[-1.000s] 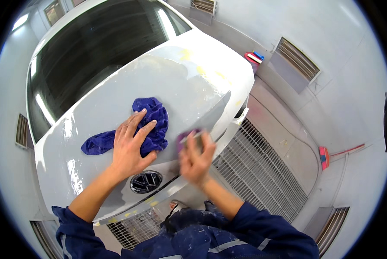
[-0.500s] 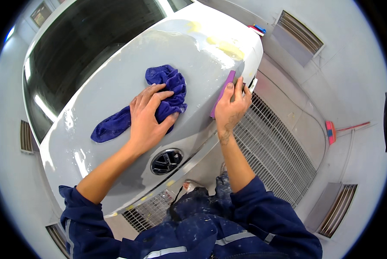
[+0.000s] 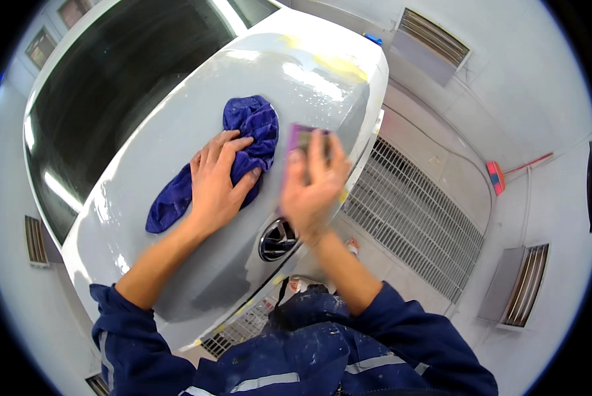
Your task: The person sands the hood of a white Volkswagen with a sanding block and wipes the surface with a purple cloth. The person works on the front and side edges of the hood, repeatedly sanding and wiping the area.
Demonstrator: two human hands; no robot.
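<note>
The grey-coated rear panel (image 3: 134, 171) of a white car lies below my hands, with wet shiny patches on it. My left hand (image 3: 215, 185) presses on a crumpled dark blue cloth (image 3: 251, 115), its fingers and thumb bent around the folds. To the right, my right hand (image 3: 314, 198) grips a purple-edged sanding block (image 3: 297, 136) against the panel, fingers over its dark back. Motion smears this hand, and it hides much of the block. A round chrome emblem (image 3: 277, 240) sits just below the right hand.
The rear window (image 3: 124, 92) is at the upper left. Yellowish patches (image 3: 339, 66) mark the panel's far right end. A metal floor grate (image 3: 415, 218) runs beside the car. Against the right wall stands a red long-handled tool (image 3: 496, 178). Vents (image 3: 434, 36) line the walls.
My right hand has swept the sanding block leftward from the panel's right edge, nearer the cloth. My left hand stays on the cloth. The whole view has shifted a little.
</note>
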